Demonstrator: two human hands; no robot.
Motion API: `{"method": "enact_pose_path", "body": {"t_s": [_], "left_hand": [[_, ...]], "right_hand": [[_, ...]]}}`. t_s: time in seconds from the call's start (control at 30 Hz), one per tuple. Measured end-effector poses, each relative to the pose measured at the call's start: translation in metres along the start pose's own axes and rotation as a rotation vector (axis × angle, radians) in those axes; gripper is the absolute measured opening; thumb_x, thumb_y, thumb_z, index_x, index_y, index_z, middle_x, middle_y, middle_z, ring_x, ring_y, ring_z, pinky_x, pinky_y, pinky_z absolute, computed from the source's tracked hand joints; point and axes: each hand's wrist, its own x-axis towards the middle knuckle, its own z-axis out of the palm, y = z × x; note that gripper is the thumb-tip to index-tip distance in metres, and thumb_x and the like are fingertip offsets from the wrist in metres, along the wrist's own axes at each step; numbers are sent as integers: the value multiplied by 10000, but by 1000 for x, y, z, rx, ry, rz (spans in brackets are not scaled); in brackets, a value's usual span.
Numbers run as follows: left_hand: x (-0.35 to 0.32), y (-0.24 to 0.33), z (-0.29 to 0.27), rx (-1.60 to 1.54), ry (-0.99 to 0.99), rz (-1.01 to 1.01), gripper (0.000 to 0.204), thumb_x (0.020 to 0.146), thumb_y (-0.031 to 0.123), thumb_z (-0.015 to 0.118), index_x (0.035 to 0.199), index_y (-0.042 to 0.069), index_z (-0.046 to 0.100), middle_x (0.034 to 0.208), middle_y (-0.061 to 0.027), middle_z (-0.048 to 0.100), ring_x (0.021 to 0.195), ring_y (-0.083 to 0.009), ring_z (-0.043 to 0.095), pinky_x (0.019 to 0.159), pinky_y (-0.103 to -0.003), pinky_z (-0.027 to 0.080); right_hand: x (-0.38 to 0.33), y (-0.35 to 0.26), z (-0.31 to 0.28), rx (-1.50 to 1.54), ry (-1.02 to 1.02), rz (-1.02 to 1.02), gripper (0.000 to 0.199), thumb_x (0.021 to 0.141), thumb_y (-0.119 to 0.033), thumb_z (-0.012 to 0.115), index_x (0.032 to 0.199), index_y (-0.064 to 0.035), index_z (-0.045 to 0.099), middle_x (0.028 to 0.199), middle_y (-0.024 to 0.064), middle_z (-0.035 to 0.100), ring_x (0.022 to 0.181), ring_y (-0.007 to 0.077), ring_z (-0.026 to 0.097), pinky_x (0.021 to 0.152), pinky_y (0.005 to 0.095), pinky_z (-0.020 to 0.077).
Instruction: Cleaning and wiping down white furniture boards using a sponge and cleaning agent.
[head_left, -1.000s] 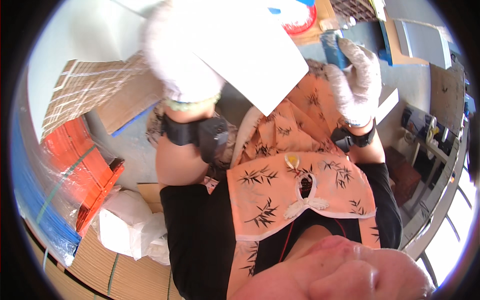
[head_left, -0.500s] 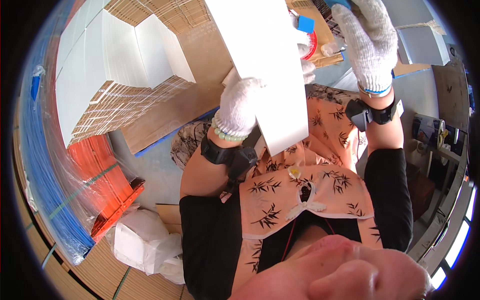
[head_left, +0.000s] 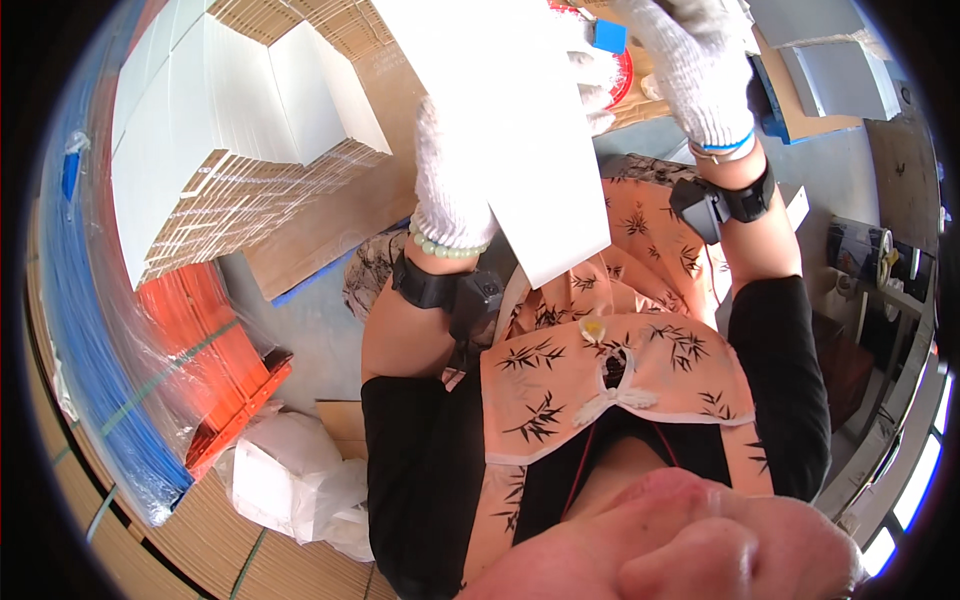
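Meanwhile, a white panel (head_left: pixel 500 120) is held up by the gloved left hand (head_left: pixel 452 185) as the right is brought nearer.

At left, orange-red slats (head_left: pixel 205 345) are partly covered by clear film, with a stack of white board (head_left: pixel 245 95) set beyond. Next, the panel is held over the lap of the peach apron (head_left: pixel 610 385), the left hand being partly closed on it, its fingers apparently wrapped behind. Since half a second ago, the panel's near corner has been drawn slightly away from the bib. Beyond, a blue block (head_left: pixel 609 37) is seen against a red-rimmed basin (head_left: pixel 627 78). The right hand (head_left: pixel 692 65) has been shifted inward; its fingertips are hidden, so its grip cannot be told. Steadying is judged to be done by the left alone.
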Motion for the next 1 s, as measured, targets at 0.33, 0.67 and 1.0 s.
{"method": "enact_pose_path", "body": {"t_s": [0.33, 0.67, 1.0], "left_hand": [[-4, -9, -6, -54, -99, -305, 891, 998, 589, 485, 1569, -53, 251, 1535, -333, 394, 1375, -487, 469, 1146, -601, 407], [-6, -4, -41, 377, 86, -508, 808, 1044, 424, 533, 1640, 61, 126, 1691, -172, 189, 1526, -363, 291, 1209, -542, 355], [-2, -7, -31, -501, 291, -601, 802, 1065, 412, 506, 1654, 106, 55, 1727, -118, 20, 1587, -304, 49, 1235, -480, 322]], "right_hand": [[-9, 29, -10, 480, -84, 133, 225, 975, -22, 607, 1191, -22, 673, 1094, 35, 710, 940, 108, 648, 833, 253, 521], [-25, 21, -17, 590, -95, 257, 185, 950, -47, 690, 1132, -16, 671, 1031, 51, 717, 860, 103, 674, 753, 255, 555], [-29, 30, -24, 628, -87, 214, 220, 933, -114, 755, 1121, -20, 689, 1001, 46, 724, 849, 107, 673, 725, 242, 546]]}}
